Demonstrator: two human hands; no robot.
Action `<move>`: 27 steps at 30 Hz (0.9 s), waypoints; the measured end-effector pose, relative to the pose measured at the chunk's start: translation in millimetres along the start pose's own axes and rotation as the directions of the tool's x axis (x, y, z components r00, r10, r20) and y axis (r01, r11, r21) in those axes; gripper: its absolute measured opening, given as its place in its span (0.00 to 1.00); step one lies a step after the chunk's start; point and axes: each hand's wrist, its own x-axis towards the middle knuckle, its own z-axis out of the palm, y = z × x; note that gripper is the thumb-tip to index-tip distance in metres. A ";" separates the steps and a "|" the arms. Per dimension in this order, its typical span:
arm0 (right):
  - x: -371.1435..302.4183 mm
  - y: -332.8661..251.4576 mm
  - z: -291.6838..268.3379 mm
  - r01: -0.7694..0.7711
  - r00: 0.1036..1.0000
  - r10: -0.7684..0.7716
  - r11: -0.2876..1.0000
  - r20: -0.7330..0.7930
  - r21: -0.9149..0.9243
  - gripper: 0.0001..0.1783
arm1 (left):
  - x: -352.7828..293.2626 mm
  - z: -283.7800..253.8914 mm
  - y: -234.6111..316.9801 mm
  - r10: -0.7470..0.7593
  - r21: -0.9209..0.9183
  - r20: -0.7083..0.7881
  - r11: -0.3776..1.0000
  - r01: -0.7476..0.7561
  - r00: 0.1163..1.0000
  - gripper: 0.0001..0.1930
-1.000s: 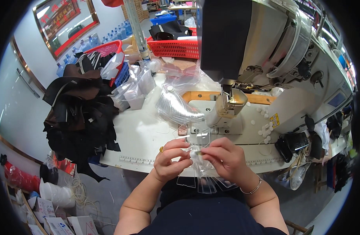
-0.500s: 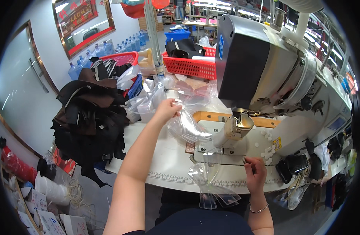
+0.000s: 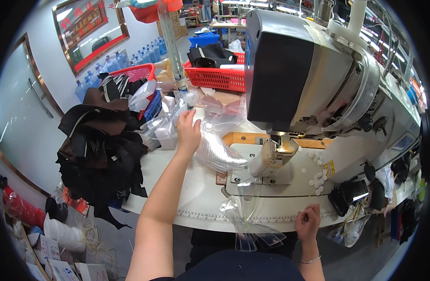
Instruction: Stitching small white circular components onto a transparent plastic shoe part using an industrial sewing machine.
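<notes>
My left hand reaches over the table with its fingers stretched and the thumb apart, open, beside clear plastic pieces. To its right a fanned stack of clear curved plastic sheets lies left of the sewing machine's post. My right hand is closed at the table's front edge, fingers curled; what it may hold is hidden. More clear plastic strips run from the post and hang over the front edge. The dark machine head stands above the post.
A tall heap of black fabric pieces sits at the left. Red baskets stand behind. Small white discs lie right of the post, near a black box-like object. Cartons and a white thread cone are at the lower left.
My left hand has left the fanned plastic stack, moved left and opened. My right hand has drawn back toward the table's front edge, staying closed. The whole view has shifted slightly.
</notes>
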 end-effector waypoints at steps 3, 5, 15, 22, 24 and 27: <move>5.1 -16.4 -3.7 -0.095 0.993 0.104 0.982 -0.047 0.164 0.06 | -17.8 -6.9 21.2 0.459 0.195 0.044 0.867 -0.458 0.887 0.28; 1.8 -7.1 -2.4 -0.043 0.998 0.039 0.994 0.042 0.105 0.05 | -38.0 6.5 4.8 0.306 0.140 0.347 0.918 -0.372 0.886 0.29; 35.7 35.0 -18.7 -0.155 0.972 0.167 0.984 -0.165 0.085 0.06 | -131.7 -27.6 93.7 0.426 -0.161 0.459 0.903 -0.399 0.780 0.19; 102.7 46.4 -24.7 -0.053 0.988 0.075 0.985 0.134 -0.161 0.07 | -186.8 -23.8 153.3 0.507 -0.400 0.502 0.854 -0.331 0.700 0.17; 109.9 52.5 -20.0 -0.002 0.962 0.066 0.972 0.266 -0.233 0.06 | -192.3 -23.3 156.1 0.524 -0.414 0.511 0.845 -0.339 0.682 0.17; 115.1 58.6 -18.0 0.037 0.937 0.067 0.957 0.344 -0.287 0.05 | -197.8 -27.8 154.4 0.482 -0.392 0.503 0.867 -0.308 0.718 0.16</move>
